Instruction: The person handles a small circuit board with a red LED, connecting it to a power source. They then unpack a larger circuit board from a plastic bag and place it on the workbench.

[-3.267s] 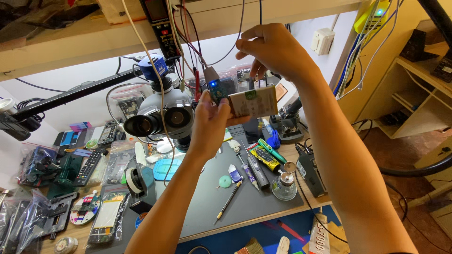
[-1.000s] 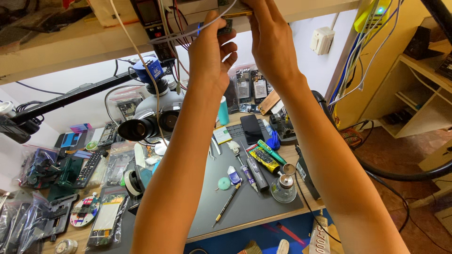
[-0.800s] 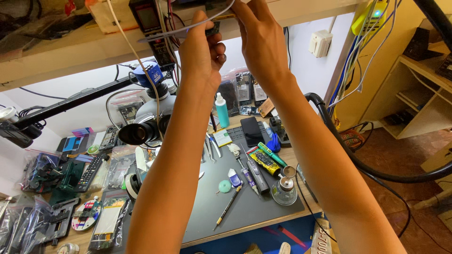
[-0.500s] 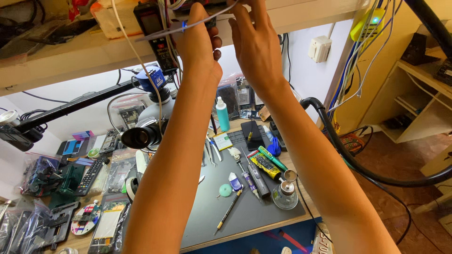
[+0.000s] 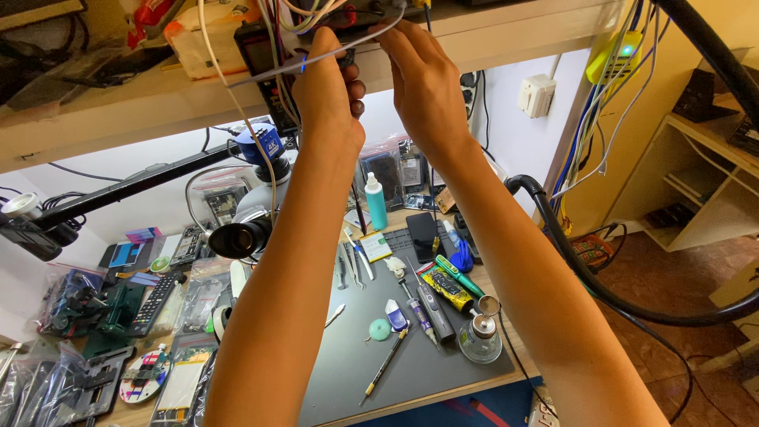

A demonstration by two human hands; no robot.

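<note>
While it hangs slack in a shallow curve just under the wooden shelf (image 5: pixel 490 35), the thin grey cable (image 5: pixel 316 63) looks light, limp and easily kinked, so it is best pinched lightly near its ends, not tugged mid-span. The left hand (image 5: pixel 328 87) has its grip closed around the cable and what seems a small dark piece, fingers curled; the right hand (image 5: pixel 423 83) pinches the cable's other end with fingertips nearly together. Below lie a dark work mat (image 5: pixel 395 364) on the bench (image 5: pixel 466 387), a microscope (image 5: pixel 241 233) and a teal-capped bottle (image 5: pixel 376 202).
</note>
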